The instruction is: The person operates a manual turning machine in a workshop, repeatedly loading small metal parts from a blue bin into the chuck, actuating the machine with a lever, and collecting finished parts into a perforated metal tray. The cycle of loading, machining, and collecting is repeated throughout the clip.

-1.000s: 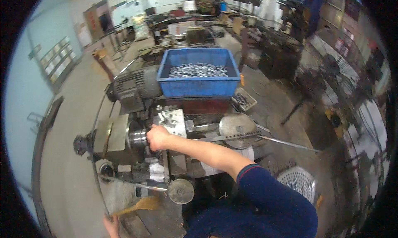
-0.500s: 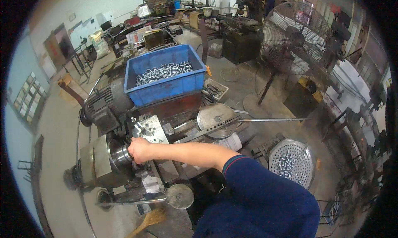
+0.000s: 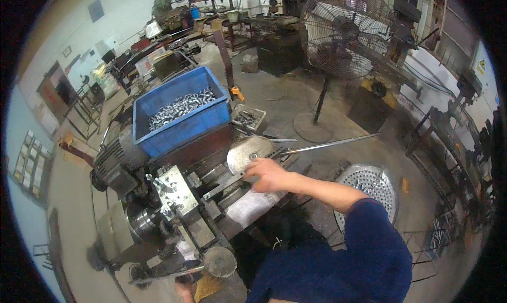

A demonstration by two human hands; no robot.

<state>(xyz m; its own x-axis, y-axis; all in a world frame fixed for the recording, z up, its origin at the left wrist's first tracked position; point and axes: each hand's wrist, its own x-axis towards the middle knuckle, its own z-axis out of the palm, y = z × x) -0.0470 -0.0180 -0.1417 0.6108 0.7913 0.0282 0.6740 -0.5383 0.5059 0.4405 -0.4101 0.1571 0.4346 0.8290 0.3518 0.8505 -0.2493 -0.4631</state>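
Observation:
My right hand [image 3: 268, 175] is over the near edge of a round metal disc [image 3: 244, 151], its fingers curled. Just past the fingertips shows a small round metal piece [image 3: 253, 157]; I cannot tell whether they touch it. What the fingers hold, if anything, is hidden. At the lower edge my left hand [image 3: 185, 289], partly cut off, is closed around the dark end of a lever [image 3: 171, 275]. Left of centre is a lathe chuck [image 3: 145, 221], beside a bright tool plate [image 3: 177, 191] with bolts and clamped tools.
A blue crate [image 3: 182, 133] of short metal pieces stands behind the lathe. A perforated round tray [image 3: 383, 193] with some pieces lies at right, partly behind my arm. Farther back stand a large fan [image 3: 346, 31] and a scrap box [image 3: 256, 113]. A long rod [image 3: 332, 144] juts rightward.
My right hand has left the chuck and moved right to the disc. My left hand has come into view at the lever. The whole view has shifted.

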